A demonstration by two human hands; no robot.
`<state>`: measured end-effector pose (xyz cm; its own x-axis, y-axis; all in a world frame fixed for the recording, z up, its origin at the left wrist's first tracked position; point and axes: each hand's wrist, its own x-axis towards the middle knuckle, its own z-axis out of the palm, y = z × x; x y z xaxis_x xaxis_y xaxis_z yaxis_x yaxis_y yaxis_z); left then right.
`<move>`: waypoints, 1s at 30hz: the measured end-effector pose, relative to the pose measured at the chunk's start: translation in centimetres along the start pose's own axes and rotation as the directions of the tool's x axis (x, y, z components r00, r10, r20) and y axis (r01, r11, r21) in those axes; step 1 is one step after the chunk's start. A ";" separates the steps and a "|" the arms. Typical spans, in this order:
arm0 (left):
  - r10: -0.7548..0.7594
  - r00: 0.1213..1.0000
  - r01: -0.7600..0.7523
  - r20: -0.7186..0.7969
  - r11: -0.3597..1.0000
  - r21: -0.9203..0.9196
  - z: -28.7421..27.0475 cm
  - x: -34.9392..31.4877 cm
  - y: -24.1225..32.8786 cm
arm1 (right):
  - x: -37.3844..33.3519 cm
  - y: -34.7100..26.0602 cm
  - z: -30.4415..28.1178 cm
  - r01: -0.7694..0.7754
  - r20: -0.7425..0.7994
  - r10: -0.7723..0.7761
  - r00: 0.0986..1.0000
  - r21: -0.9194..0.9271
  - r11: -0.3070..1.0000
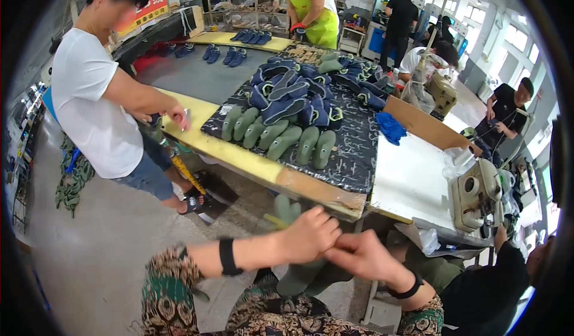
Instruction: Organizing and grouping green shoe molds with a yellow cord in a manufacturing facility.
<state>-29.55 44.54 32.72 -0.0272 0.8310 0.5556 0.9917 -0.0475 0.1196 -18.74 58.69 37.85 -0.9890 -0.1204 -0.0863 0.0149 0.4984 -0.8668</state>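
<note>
My left hand point(310, 236) is closed, fingers curled, in front of the table's near edge. Touching it, my right hand point(366, 256) is closed too, thumb and fingers pinched together. Whatever lies between the fingers is hidden or too small to make out. Green shoe lasts point(294, 281) show just below my hands, partly covered by them; I cannot tell whether they hang from my grip. Beyond my left hand are more green shapes point(286, 208) and a short yellow piece point(275, 221). A row of green shoe lasts point(272, 137) stands on the table's black cover point(353, 171).
Navy shoe uppers point(293, 93) are heaped behind the row. A person in a white shirt point(89, 96) stands at the left. To the right are a white tabletop point(409, 171), a blue cloth point(390, 128) and a sewing machine point(478, 195). Green lasts point(73, 183) lie bundled on the floor.
</note>
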 end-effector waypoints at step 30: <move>-0.073 0.997 0.073 0.038 0.997 -0.020 16.1 20.4 -31.4 | 24.9 19.6 -17.4 0.009 -0.556 0.252 0.792 0.423 0.906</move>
<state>-59.21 71.88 27.08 -0.0944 0.8528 0.5137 0.9844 0.0029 0.1762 -45.60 80.40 27.25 -0.8618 0.5071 -0.0134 0.0670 0.0876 -0.9939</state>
